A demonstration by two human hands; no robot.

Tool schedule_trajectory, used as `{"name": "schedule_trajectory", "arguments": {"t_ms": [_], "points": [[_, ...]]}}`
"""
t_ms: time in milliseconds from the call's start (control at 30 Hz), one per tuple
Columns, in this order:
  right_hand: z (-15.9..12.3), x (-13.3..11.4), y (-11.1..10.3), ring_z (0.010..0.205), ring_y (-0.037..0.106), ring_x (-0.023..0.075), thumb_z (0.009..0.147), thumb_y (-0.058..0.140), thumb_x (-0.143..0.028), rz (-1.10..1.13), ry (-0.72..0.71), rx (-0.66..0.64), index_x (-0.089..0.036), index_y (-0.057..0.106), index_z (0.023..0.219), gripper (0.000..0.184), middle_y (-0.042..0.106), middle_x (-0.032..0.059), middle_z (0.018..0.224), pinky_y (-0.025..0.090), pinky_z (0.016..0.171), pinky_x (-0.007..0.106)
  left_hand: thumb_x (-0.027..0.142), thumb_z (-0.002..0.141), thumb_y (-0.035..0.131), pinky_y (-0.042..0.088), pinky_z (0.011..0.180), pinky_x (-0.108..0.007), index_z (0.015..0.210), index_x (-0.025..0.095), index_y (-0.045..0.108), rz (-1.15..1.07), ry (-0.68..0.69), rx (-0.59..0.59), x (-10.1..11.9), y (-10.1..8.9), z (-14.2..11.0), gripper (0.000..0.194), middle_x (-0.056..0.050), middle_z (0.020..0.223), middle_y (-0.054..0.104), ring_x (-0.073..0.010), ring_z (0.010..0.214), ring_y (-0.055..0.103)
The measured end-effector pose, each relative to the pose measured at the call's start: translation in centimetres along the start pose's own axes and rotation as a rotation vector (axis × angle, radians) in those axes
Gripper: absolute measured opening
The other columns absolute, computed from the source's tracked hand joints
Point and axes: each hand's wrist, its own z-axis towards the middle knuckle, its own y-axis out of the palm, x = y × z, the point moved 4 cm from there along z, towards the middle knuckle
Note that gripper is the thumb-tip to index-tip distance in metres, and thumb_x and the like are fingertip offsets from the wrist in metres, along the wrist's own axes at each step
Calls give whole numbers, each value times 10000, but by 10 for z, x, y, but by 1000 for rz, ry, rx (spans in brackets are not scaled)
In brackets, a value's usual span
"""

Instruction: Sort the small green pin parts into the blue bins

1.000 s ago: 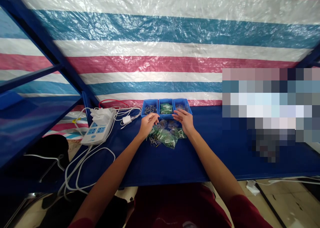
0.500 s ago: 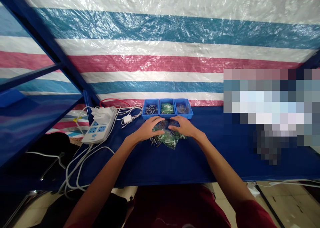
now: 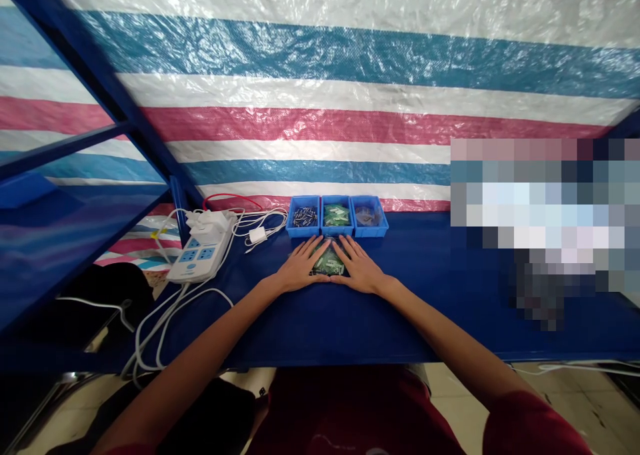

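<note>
My left hand (image 3: 303,266) and my right hand (image 3: 358,266) lie flat over a pile of green plastic packets (image 3: 329,262) on the blue table. Their fingers are spread and point away from me, and the thumbs meet on the near side of the pile. Much of the pile is hidden under the palms. Just beyond the fingertips stand three blue bins in a row. The left bin (image 3: 303,234) holds small dark and silver metal pieces, the middle bin (image 3: 337,231) green packets, and the right bin (image 3: 371,232) clear bags with small parts.
A white power strip (image 3: 203,255) with plugs and tangled white cables lies on the table's left side, beside a small white adapter (image 3: 257,235). A blue metal frame (image 3: 100,68) rises at the left. Striped plastic sheeting (image 3: 300,122) hangs behind. The right side is pixelated.
Both hands have come down onto the pile, flattening out with thumbs now touching. The packets and loose metal pieces that were spread between them are gathered closer and more covered.
</note>
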Motion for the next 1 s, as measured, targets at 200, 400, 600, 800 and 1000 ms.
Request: {"name": "schedule_trajectory", "arguments": {"t_ms": [200, 400, 600, 800, 1000], "points": [[7, 2, 4, 1462, 100, 283, 907, 326, -656, 82, 65, 145, -106, 218, 1511, 824, 202, 166, 1562, 178, 1182, 468, 648, 899, 335, 218, 1157, -442, 1514, 227, 190, -130, -11, 82, -7, 7, 12, 759, -132, 1548, 263, -287, 1439, 214], [12, 6, 9, 1442, 206, 271, 951, 344, -537, 154, 68, 224, -116, 252, 1499, 697, 310, 170, 1523, 232, 1172, 472, 573, 929, 357, 242, 1153, -427, 1495, 228, 251, -198, -43, 122, -7, 11, 17, 671, -129, 1527, 293, -284, 1426, 245], [11, 7, 7, 1424, 253, 294, 930, 428, -497, 196, 98, 257, -55, 285, 1475, 716, 340, 214, 1493, 266, 1158, 467, 515, 956, 341, 234, 1158, -428, 1491, 222, 247, -268, -96, 156, 3, 4, 15, 618, -124, 1524, 293, -276, 1425, 250], [7, 10, -15, 1257, 474, 310, 873, 551, -453, 217, 112, 405, -173, 439, 1404, 610, 550, 149, 1313, 296, 1117, 529, 518, 947, 369, 250, 1159, -402, 1448, 192, 325, -401, -47, 269, 8, -11, 10, 599, -124, 1482, 370, -252, 1399, 307], [17, 3, -33, 1043, 557, 271, 882, 576, -364, 180, 115, 319, -167, 664, 1116, 318, 630, 126, 1067, 437, 948, 420, 430, 949, 420, 444, 991, -338, 1061, 185, 648, -497, -92, 592, 9, -48, 11, 352, -82, 1105, 663, -205, 1069, 605]]}}
